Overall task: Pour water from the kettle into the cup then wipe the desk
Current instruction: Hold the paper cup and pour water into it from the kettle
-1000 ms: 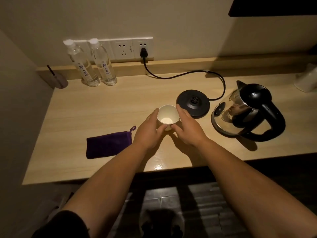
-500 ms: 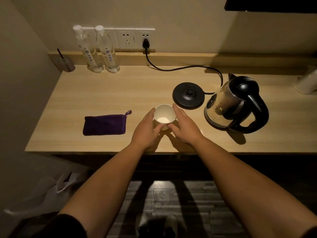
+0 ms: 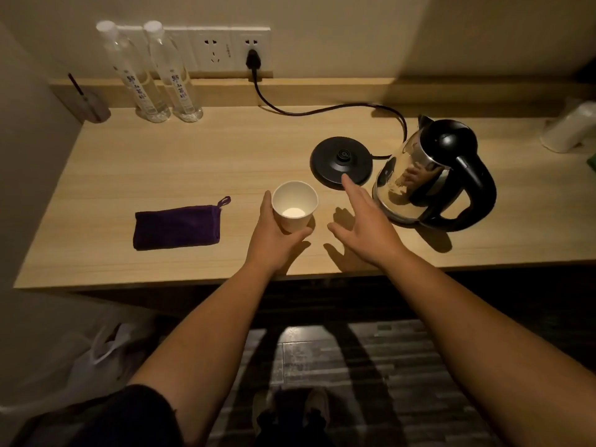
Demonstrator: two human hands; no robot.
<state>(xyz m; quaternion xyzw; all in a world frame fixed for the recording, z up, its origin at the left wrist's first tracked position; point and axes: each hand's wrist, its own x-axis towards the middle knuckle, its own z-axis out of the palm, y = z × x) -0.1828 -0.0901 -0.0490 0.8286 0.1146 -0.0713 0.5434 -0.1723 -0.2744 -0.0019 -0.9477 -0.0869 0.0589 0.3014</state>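
Observation:
A white paper cup (image 3: 295, 208) stands upright near the front middle of the wooden desk (image 3: 167, 162). My left hand (image 3: 272, 238) wraps around its left side and base. My right hand (image 3: 362, 225) is off the cup, fingers spread, hovering between the cup and the kettle (image 3: 432, 175). The kettle has a shiny steel body with a black lid and handle, and stands on the desk to the right of its black round base (image 3: 341, 162). A folded purple cloth (image 3: 177, 226) lies on the desk to the left of the cup.
Two clear water bottles (image 3: 154, 72) stand at the back left under a wall socket (image 3: 232, 48), where the base's black cord (image 3: 322, 109) is plugged in. A white object (image 3: 571, 127) sits at the far right. A white bag (image 3: 106, 353) lies on the floor.
My right hand has let go of the cup and opened, moving right toward the kettle. My left hand stays on the cup.

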